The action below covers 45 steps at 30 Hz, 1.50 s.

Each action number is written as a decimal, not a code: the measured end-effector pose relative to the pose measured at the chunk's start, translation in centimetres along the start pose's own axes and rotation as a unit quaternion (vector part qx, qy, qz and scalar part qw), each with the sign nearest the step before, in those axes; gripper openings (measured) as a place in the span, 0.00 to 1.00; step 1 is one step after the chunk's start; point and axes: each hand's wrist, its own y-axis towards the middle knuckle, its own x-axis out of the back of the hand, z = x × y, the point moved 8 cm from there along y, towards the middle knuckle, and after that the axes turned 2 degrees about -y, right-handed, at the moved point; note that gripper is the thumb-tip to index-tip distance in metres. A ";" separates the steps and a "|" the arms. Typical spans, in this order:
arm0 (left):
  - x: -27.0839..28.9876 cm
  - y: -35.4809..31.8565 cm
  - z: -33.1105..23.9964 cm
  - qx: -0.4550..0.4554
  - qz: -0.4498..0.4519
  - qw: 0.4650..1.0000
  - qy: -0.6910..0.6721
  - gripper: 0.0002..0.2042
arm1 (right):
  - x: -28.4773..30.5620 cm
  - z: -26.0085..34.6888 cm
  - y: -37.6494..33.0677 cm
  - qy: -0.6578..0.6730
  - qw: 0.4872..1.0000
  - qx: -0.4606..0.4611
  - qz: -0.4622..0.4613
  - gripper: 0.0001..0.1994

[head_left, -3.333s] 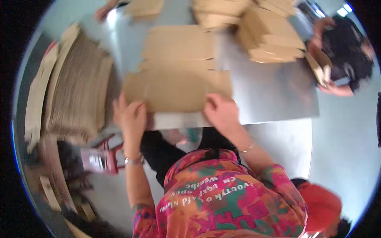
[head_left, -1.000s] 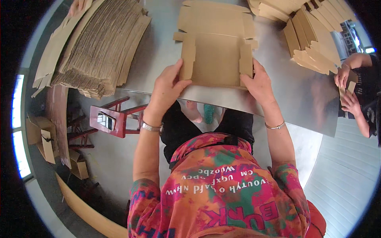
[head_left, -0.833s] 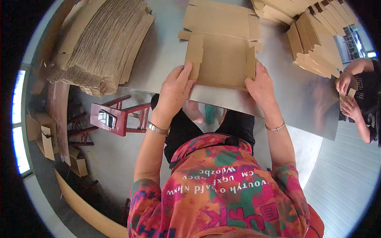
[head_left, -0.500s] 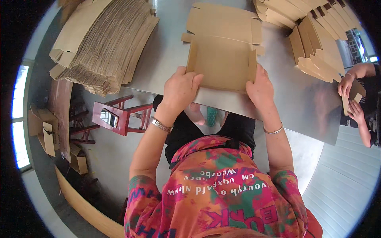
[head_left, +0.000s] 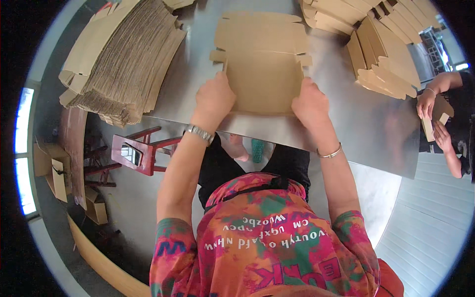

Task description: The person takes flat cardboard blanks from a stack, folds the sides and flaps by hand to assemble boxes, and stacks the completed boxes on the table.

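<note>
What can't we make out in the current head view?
Head view:
- Left hand and right hand: some fingertips, hidden by the hands themselves; exact finger placement on the carton unclear.
- Cardboard stack: far end, cut off by top edge.
- Red object: partly behind the shirt; kind unclear.

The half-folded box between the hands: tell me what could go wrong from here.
The cardboard box is gripped at its raised sides by the left hand and right hand; a side might spring outward if either hand lets go.

It also lies near the front edge of the metal table, so a hard pull toward the body could drag it over.

The tall stack of flat cardboard has uneven ends and might slip if bumped.
</note>
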 end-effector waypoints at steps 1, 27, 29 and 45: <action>-0.1 -1.2 0.2 -0.011 0.001 1.000 -0.002 0.09 | -0.2 0.2 -0.8 -0.021 1.000 0.020 0.006 0.16; -3.3 6.9 9.6 0.200 0.102 0.866 -0.447 0.15 | -2.9 -2.8 11.9 0.400 0.894 -0.075 0.188 0.14; -3.7 6.4 8.4 0.226 0.112 0.813 -0.525 0.12 | -4.0 -2.3 11.9 0.419 0.872 -0.101 0.233 0.12; 1.9 -1.3 6.5 -0.055 -0.114 0.948 -0.293 0.10 | -0.1 2.0 1.3 0.136 0.964 0.148 -0.174 0.10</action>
